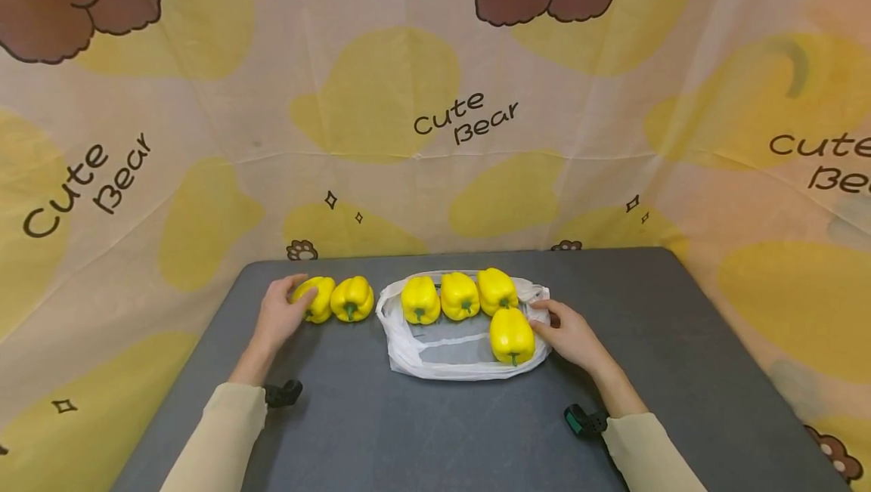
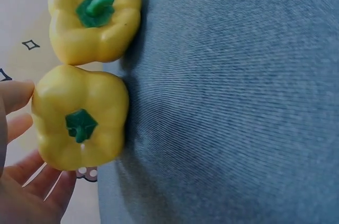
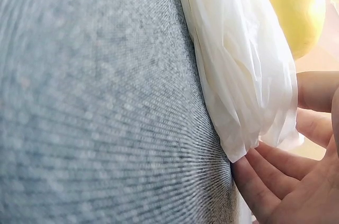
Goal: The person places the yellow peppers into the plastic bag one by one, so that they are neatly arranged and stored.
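Note:
My left hand (image 1: 280, 312) has thumb and fingers around the leftmost yellow bell pepper (image 1: 322, 309), which sits on the table. Right beside it is a second yellow bell pepper (image 1: 352, 294); the left wrist view shows both green stems. A white plastic bag (image 1: 403, 345) lies spread with its mouth up, holding several more peppers: three in a back row, including the middle one (image 1: 460, 292), and one at the front right (image 1: 512, 333). At the bag's right edge my right hand (image 1: 570, 333) grips the white plastic (image 3: 241, 75) between thumb and fingers.
The dark grey table (image 1: 435, 431) runs back to a printed curtain (image 1: 381, 197) with "Cute Bear" lettering. Black straps with small devices hang at both wrists, the right one (image 1: 585, 422) just over the table.

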Demonstrator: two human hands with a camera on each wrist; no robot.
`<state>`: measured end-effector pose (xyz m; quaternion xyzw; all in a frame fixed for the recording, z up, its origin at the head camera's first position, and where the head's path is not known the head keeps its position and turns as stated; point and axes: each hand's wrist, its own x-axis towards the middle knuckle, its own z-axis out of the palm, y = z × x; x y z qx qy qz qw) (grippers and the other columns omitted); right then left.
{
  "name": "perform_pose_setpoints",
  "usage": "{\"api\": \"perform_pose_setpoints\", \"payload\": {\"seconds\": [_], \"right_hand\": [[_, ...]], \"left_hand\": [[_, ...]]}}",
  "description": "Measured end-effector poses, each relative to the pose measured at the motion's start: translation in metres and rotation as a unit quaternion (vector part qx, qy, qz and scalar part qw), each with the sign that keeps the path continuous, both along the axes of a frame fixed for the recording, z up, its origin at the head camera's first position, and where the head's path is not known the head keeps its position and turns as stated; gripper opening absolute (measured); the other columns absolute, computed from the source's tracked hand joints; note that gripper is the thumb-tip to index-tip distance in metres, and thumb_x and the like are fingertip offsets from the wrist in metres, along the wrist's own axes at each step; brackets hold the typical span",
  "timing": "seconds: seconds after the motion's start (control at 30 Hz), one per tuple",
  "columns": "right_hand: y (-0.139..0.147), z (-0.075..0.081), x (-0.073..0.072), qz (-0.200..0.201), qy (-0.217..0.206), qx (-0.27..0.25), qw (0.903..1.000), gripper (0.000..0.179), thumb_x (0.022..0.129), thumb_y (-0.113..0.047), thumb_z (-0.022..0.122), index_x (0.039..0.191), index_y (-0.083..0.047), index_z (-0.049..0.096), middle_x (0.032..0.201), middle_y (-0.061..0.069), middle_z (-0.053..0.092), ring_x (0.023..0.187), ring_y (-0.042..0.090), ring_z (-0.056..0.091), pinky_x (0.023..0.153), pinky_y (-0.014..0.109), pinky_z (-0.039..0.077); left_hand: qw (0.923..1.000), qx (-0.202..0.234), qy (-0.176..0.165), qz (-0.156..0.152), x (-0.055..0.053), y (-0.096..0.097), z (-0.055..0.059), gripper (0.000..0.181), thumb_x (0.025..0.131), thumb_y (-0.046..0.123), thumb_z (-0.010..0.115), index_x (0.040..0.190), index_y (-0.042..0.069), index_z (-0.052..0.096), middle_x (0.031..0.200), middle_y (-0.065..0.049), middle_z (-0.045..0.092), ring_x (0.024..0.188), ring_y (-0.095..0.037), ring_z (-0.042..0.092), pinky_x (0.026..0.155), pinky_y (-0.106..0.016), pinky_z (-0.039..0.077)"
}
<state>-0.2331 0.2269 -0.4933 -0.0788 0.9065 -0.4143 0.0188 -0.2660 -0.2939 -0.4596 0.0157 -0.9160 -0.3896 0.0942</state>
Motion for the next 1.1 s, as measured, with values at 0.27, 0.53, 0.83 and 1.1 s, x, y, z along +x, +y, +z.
{"api": "perform_pose_setpoints", "payload": {"seconds": [0.27, 0.53, 0.83, 1.1], "right_hand": [[0.0, 0.0, 0.0, 0.001, -0.001, 0.0, 1.0, 0.046, 0.099, -0.029, 0.066, 0.137, -0.003, 0.059, 0.136, 0.021, 0.059, 0.108, 0.032, 0.056, 0.098, 0.054, 0.05], [-0.001, 0.002, 0.001, -0.001, -0.001, -0.003, 1.0, 0.046, 0.099, -0.029, 0.066, 0.137, -0.003, 0.059, 0.135, 0.021, 0.06, 0.107, 0.032, 0.056, 0.096, 0.051, 0.05], [-0.002, 0.002, 0.001, -0.004, -0.005, -0.003, 1.0, 0.046, 0.099, -0.028, 0.066, 0.137, -0.003, 0.06, 0.135, 0.021, 0.059, 0.109, 0.034, 0.056, 0.098, 0.054, 0.05], [-0.001, 0.001, 0.001, -0.002, 0.0, 0.0, 1.0, 0.044, 0.099, -0.027, 0.066, 0.136, -0.003, 0.06, 0.137, 0.022, 0.058, 0.116, 0.037, 0.057, 0.101, 0.057, 0.047]], "left_hand": [[0.9998, 0.016, -0.012, -0.01, 0.003, -0.005, -0.009, 0.061, 0.103, 0.038, 0.059, 0.148, -0.003, 0.047, 0.147, -0.029, 0.04, 0.132, -0.045, 0.039, 0.107, -0.062, 0.034], [0.9987, 0.033, -0.022, -0.032, 0.005, -0.007, -0.012, 0.061, 0.104, 0.034, 0.059, 0.15, -0.003, 0.044, 0.151, -0.029, 0.036, 0.139, -0.046, 0.034, 0.113, -0.063, 0.029], [0.9968, 0.048, -0.054, -0.035, 0.01, -0.007, -0.013, 0.067, 0.103, 0.042, 0.058, 0.156, 0.005, 0.038, 0.158, -0.026, 0.032, 0.145, -0.045, 0.028, 0.116, -0.063, 0.024], [0.9971, 0.059, -0.044, -0.016, 0.014, -0.006, -0.014, 0.068, 0.102, 0.045, 0.06, 0.155, 0.006, 0.041, 0.157, -0.025, 0.036, 0.143, -0.043, 0.034, 0.115, -0.06, 0.029]]}}
